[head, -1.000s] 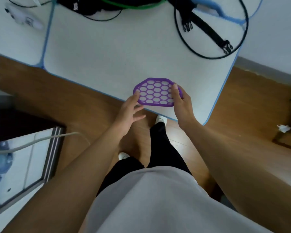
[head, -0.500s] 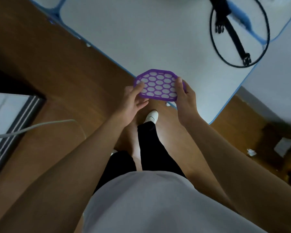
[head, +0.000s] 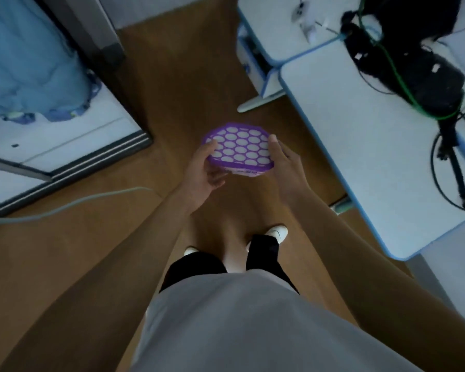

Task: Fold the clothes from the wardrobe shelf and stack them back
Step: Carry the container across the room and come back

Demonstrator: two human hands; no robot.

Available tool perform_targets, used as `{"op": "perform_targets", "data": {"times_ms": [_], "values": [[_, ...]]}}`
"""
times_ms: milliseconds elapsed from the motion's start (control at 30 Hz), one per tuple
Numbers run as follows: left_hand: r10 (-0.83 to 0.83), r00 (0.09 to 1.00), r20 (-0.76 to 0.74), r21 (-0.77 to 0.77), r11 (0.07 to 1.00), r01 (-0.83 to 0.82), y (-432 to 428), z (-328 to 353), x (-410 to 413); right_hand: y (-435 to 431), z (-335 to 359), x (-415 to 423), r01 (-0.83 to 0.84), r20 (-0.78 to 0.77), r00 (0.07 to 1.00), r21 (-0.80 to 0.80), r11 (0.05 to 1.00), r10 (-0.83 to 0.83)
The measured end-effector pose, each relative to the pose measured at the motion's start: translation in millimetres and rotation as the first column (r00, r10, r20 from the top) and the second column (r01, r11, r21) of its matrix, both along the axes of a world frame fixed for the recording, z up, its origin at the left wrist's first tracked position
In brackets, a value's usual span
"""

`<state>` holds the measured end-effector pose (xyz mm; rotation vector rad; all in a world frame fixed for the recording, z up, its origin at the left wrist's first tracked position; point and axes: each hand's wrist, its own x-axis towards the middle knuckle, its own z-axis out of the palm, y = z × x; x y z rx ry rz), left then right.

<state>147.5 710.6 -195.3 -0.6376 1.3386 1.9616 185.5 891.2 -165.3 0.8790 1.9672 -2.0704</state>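
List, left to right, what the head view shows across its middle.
blue cloth → left hand → purple box, held between both hands → right hand → white table

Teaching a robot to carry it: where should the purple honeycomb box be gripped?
At opposite side edges, from left and right, as the left hand and right hand hold it: the purple honeycomb box is flat, wide, and level.
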Motion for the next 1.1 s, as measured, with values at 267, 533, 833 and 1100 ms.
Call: {"op": "perform_targets", "data": {"times_ms": [267,533,833,1100], "values": [[0.208,0.964,-0.165,-0.134,0.964,-0.231,-177,65,-18,-171,46,-62,-0.290,-0.005,0.956,-0.152,0.945,0.293],[0.307,0.910,-0.280,-0.150,0.922,-0.357,-303,124,-63,-301,105,-144,-0.469,-0.044,0.883,-0.077,0.880,0.467],[0.264,0.856,-0.446,-0.303,0.855,-0.421,-440,199,-143,-441,163,-252,-0.550,-0.126,0.835,-0.165,0.819,0.535],[0.270,0.773,-0.575,-0.284,0.820,-0.497,-538,271,-238,-535,240,-370,-0.685,-0.253,0.722,-0.129,0.717,0.644]]}}
